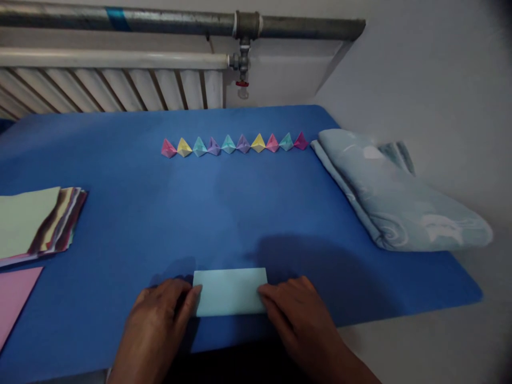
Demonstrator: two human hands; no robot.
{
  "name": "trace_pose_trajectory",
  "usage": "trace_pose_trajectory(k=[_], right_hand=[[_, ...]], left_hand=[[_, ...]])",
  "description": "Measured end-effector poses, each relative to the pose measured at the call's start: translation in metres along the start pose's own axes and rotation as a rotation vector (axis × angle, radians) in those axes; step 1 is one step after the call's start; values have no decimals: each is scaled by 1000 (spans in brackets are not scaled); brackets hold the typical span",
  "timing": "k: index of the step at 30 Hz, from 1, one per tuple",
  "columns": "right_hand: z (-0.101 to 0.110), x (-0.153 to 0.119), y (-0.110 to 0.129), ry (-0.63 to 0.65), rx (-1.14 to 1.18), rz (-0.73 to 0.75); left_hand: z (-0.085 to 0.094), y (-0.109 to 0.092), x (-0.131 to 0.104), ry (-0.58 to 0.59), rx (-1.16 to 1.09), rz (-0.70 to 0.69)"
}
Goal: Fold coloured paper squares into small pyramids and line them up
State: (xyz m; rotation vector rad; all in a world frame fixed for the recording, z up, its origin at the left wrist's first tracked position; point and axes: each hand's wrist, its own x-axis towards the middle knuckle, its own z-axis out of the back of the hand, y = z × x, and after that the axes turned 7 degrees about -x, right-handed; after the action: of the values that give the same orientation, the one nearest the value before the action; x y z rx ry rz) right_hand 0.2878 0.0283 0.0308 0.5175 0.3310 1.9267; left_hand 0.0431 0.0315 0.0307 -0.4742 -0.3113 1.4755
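A pale aqua paper rectangle lies flat near the front edge of the blue table surface. My left hand pinches its left edge between thumb and fingers. On the opposite side my right hand is closed at the right edge, thumb and fingertip on the paper. The fingertips under or behind the edges are partly hidden.
Several small folded paper pieces stand in a row toward the back. At the left are a stack of coloured paper and a pink sheet. A folded light-blue blanket lies at the right, and a radiator is behind.
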Motion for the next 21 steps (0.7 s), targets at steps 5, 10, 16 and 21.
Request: trace_pose_trajectory(k=[5,10,16,21], right_hand=[[-2,1,0,5,-19,-9],[-1,2,0,18,-36,-12],[-1,1,-2,16,-42,-13],[0,1,-2,29,-39,-15]], left_hand=[[4,-2,3,90,-18,78],[8,-3,7,200,-27,165],[5,2,6,214,-10,167],[3,8,3,97,-31,22]])
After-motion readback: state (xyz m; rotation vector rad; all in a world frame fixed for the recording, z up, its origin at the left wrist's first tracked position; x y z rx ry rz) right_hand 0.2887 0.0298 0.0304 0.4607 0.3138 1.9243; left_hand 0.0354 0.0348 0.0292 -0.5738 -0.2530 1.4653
